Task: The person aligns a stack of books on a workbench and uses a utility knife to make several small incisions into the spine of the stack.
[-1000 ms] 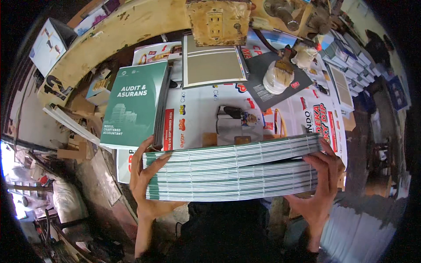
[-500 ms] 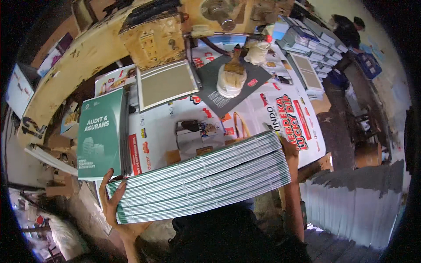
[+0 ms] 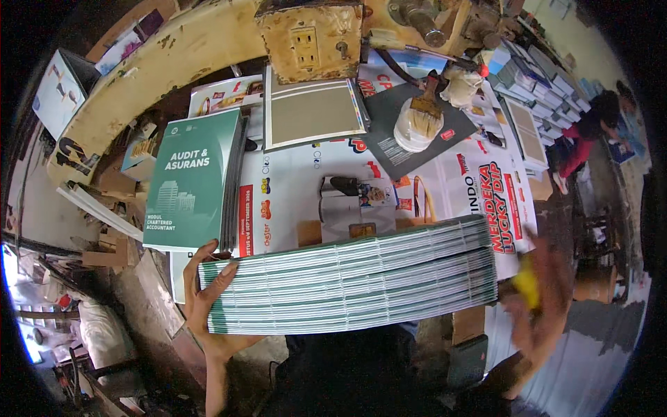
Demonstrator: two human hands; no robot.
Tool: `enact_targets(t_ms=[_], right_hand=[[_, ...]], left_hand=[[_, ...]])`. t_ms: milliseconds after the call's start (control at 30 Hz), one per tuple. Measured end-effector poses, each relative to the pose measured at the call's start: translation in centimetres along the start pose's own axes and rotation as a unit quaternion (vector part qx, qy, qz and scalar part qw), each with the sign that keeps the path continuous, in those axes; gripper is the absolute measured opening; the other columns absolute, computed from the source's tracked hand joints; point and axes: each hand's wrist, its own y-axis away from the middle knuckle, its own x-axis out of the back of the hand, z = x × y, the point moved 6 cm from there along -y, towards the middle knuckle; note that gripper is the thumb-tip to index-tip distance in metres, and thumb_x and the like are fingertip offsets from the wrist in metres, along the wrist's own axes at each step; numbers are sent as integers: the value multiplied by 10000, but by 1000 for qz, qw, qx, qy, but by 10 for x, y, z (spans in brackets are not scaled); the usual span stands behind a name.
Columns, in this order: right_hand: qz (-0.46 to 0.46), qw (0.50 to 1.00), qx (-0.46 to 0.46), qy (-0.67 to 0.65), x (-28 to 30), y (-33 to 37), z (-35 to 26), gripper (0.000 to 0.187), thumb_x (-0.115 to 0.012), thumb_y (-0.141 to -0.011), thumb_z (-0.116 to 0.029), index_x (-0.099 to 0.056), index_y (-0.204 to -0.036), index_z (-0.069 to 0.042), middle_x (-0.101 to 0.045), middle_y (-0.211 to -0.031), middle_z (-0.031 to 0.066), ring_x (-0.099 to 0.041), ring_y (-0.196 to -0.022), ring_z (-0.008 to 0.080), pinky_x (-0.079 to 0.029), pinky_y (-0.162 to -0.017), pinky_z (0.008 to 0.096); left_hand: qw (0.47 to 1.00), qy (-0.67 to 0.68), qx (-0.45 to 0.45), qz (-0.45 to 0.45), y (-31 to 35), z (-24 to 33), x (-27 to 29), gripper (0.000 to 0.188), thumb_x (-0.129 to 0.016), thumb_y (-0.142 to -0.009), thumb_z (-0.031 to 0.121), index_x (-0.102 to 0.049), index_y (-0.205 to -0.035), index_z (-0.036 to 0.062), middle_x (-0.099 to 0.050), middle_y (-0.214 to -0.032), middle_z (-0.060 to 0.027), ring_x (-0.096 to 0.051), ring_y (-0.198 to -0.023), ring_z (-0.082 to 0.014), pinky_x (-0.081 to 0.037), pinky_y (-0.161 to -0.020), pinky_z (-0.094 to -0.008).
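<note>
- Printed sheet (image 3: 278, 229), white w/ red & multicolour ads, is spreading under most items; its near part is disappearing behind the stack of pgs.
- The stack of pgs (image 3: 347, 285), folded & sewn, white w/ green bands, is sitting at the sheet's near edge, stitched sides facing the camera; whatever's bearing it below is being hidden.
- Green book pile (image 3: 191, 181) is standing beyond the stack's L end, lower copies showing only as edges.
- Outlet box (image 3: 309, 45), yellowed & chipped, is running off at top; can't tell what's inside.
- R hand (image 3: 542, 299) is blurring just beside the stack's R end, fingers part-curled, holding a yellow obj.
- L hand (image 3: 208, 295) is clasping the stack's L end, thumb on the stitched side, fingers partly hiding behind.
- Open carton (image 3: 141, 169), far L, is holding tan pcs, too small to ID.
- White tub (image 3: 411, 139) is resting on a dark sheet (image 3: 389, 149), its contents mostly hiding under a brush (image 3: 427, 111).
- Yellow obj. (image 3: 526, 281) is blurring; can't tell its kind.
</note>
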Motion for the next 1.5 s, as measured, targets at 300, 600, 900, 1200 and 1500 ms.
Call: enact_targets(t_ms=[300,600,900,1200,1500], right_hand=[[-168,959,228,11,-42,-18,-77,597,-785,-747,-188,-623,-1314,-93,-630,-1198,108,-618,-769,226,-522,-658,356],[-163,956,245,8,-39,-21,-83,608,-773,-703,-105,-618,-1281,3,-649,-1188,103,-571,-687,217,-500,-600,338],[-137,960,240,43,-46,-18,-88,544,-759,-730,-67,-635,-1253,13,-649,-1178,120,-647,-776,225,-549,-648,345],[-86,978,171,81,-41,-30,-90,465,-692,-860,-123,-602,-1309,-40,-677,-1125,103,-644,-938,224,-534,-798,363],[-210,954,211,-27,-57,-31,-132,415,-675,-868,-115,-631,-1265,-1,-644,-1134,154,-665,-955,272,-550,-784,383]], left_hand=[[1000,-18,2,0,2,2,6,697,-909,-567,334,-671,-1153,39,-544,-1296,-288,-619,-1091,-393,-530,-906,-479],[1000,1,-1,-11,1,2,5,634,-879,-671,270,-619,-1214,73,-523,-1328,-287,-625,-1094,-385,-545,-897,-480],[1000,1,1,-9,2,-1,3,560,-850,-707,196,-627,-1205,71,-516,-1344,-285,-633,-1081,-371,-554,-891,-468],[1000,0,24,12,2,2,8,513,-866,-600,175,-708,-1064,24,-592,-1239,-292,-611,-1135,-397,-510,-943,-470],[997,77,25,-3,0,3,15,605,-885,-591,177,-715,-1154,34,-528,-1343,-310,-609,-1172,-403,-525,-942,-452]])
